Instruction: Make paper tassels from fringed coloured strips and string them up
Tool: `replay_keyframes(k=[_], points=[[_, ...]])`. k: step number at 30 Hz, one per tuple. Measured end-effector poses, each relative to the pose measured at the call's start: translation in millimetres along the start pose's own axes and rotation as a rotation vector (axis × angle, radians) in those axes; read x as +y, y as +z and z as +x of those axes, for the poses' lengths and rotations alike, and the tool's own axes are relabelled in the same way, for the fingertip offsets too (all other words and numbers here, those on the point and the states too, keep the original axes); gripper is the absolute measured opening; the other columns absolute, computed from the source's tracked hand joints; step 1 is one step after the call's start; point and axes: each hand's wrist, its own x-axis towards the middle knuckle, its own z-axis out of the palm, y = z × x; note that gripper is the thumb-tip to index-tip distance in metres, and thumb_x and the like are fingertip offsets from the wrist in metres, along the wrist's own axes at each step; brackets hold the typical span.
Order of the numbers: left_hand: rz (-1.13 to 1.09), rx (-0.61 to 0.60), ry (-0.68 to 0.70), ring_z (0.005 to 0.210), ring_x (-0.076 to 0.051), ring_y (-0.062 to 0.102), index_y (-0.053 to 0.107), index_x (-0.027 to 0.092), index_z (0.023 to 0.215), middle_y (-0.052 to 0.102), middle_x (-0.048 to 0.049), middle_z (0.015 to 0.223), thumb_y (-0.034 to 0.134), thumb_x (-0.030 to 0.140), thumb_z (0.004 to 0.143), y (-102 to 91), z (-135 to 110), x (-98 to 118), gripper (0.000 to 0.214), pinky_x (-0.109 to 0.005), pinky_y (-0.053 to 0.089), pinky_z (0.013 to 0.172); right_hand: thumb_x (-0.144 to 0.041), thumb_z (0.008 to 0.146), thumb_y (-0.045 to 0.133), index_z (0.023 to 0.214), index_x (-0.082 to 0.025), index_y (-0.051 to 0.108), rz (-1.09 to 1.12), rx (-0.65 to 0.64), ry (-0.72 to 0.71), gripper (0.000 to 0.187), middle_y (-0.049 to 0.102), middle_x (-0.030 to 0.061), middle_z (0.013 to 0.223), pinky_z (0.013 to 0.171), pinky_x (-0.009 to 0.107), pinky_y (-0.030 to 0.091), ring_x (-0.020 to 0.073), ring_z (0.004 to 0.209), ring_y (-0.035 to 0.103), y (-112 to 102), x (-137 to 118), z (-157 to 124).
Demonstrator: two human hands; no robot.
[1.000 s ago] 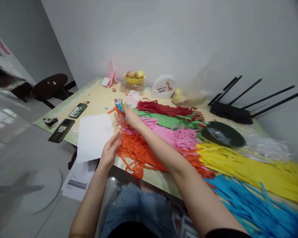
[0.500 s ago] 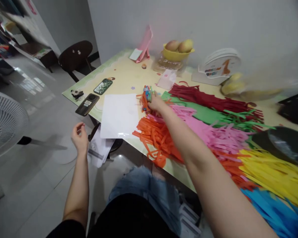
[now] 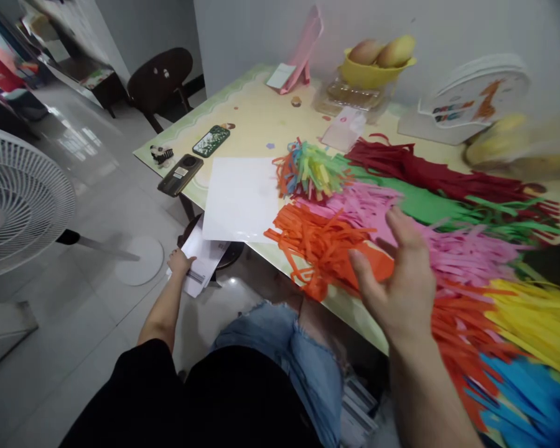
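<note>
My left hand [image 3: 180, 261] is down at the left edge of some white papers [image 3: 208, 252] on a dark stool beside the table. Its thumb lies over the top and the fingers close at the edge, partly hidden. My right hand [image 3: 404, 283] hangs empty above the table, thumb and fingers apart. Beneath and beyond it lie cut paper fringes: orange [image 3: 317, 239], pink [image 3: 476, 255], green [image 3: 429, 202] and dark red [image 3: 429, 171]. A multicoloured fringe bundle [image 3: 312, 168] lies by the right edge of a blank white sheet [image 3: 242, 196].
Two phones, one black [image 3: 180, 175] and one in a green patterned case [image 3: 211, 141], lie near the left edge with a hair clip [image 3: 161, 154]. Yellow [image 3: 536, 323] and blue fringes [image 3: 532, 392] lie right. A yellow fruit bowl [image 3: 376, 71] stands behind. A white fan [image 3: 23, 205] stands left.
My right hand has let go of the multicoloured bundle and drawn back toward me, opening. My left hand has moved down and right onto the papers on the stool. The view has shifted.
</note>
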Motion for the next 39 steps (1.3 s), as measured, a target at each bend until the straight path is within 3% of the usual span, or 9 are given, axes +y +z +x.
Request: replay_keyframes(k=[6,12,16,18,21,25,30,33,39], points=[[-0.078,0.089,0.060,0.112,-0.024,0.064,0.059,0.016,0.129,0.062,-0.0119,0.129,0.063,0.038,0.096,-23.0,-18,-3,0.040,-0.046,0.057,0.094,-0.035,0.095,0.058,0.144,-0.036,0.052,0.208,0.012,0.140,0.050,0.060,0.0122,0.143,0.106,0.061,0.052,0.0320,0.131,0.060,21,-17,-89],[-0.122,0.379,0.075,0.091,-0.026,0.064,0.060,0.016,0.093,0.062,-0.0054,0.088,0.066,0.029,0.089,-149.3,-87,-48,0.015,-0.050,0.054,0.089,-0.037,0.095,0.055,0.127,-0.032,0.064,0.486,-0.200,0.397,0.034,0.068,0.0114,0.132,0.094,0.054,0.060,0.0299,0.114,0.069,30,-22,-160],[-0.189,0.585,0.258,0.084,-0.028,0.059,0.049,0.026,0.084,0.053,0.0006,0.079,0.063,0.044,0.084,-194.1,-162,-28,0.023,-0.050,0.052,0.087,-0.039,0.093,0.060,0.123,-0.028,0.066,0.617,-0.230,0.434,0.033,0.068,0.0123,0.132,0.097,0.050,0.059,0.0291,0.119,0.066,31,-27,-162],[-0.373,0.444,0.464,0.074,-0.024,0.057,0.053,0.028,0.086,0.057,0.0021,0.080,0.067,0.051,0.081,-175.8,-194,10,0.027,-0.042,0.053,0.075,-0.043,0.090,0.064,0.133,-0.028,0.061,0.714,-0.186,0.435,0.045,0.063,0.0124,0.141,0.105,0.049,0.054,0.0285,0.126,0.063,27,-26,-150],[-0.629,-0.109,0.698,0.075,-0.021,0.062,0.059,0.027,0.092,0.066,-0.0008,0.085,0.068,0.049,0.082,-111.0,-238,81,0.026,-0.034,0.054,0.072,-0.055,0.082,0.070,0.140,-0.024,0.054,0.920,-0.058,0.541,0.068,0.062,0.0144,0.142,0.106,0.048,0.054,0.0303,0.124,0.065,14,-8,-133],[-0.735,-0.667,0.836,0.078,-0.019,0.065,0.061,0.024,0.099,0.068,-0.0036,0.087,0.068,0.044,0.086,-28.4,-280,157,0.024,-0.028,0.054,0.072,-0.061,0.078,0.072,0.114,-0.021,0.067,0.975,0.131,0.852,0.054,0.077,0.0121,0.110,0.087,0.044,0.061,0.0296,0.097,0.074,-19,32,-137],[-0.747,-0.457,1.188,0.108,-0.021,0.065,0.046,0.030,0.139,0.060,-0.0091,0.134,0.073,0.038,0.085,-8.5,-290,220,0.062,-0.032,0.053,0.091,-0.060,0.077,0.075,0.105,-0.017,0.074,0.926,0.128,0.892,0.051,0.078,0.0105,0.109,0.092,0.040,0.057,0.0268,0.098,0.072,-40,54,-169],[-0.504,-0.292,1.332,0.107,-0.021,0.063,0.058,0.023,0.123,0.065,-0.0073,0.118,0.068,0.036,0.090,-18.2,-293,244,0.037,-0.033,0.049,0.093,-0.060,0.080,0.071,0.103,-0.016,0.075,0.879,0.114,0.899,0.050,0.078,0.0102,0.104,0.087,0.036,0.057,0.0252,0.093,0.072,-35,52,-176],[-0.413,-0.244,1.160,0.055,-0.009,0.043,0.052,0.021,0.090,0.051,0.0056,0.074,0.073,0.043,0.083,-25.1,-294,255,0.031,-0.024,0.036,0.055,-0.061,0.082,0.068,0.095,-0.016,0.074,0.876,0.081,0.890,0.048,0.076,0.0073,0.091,0.075,0.031,0.056,0.0221,0.083,0.068,-30,47,-172]])
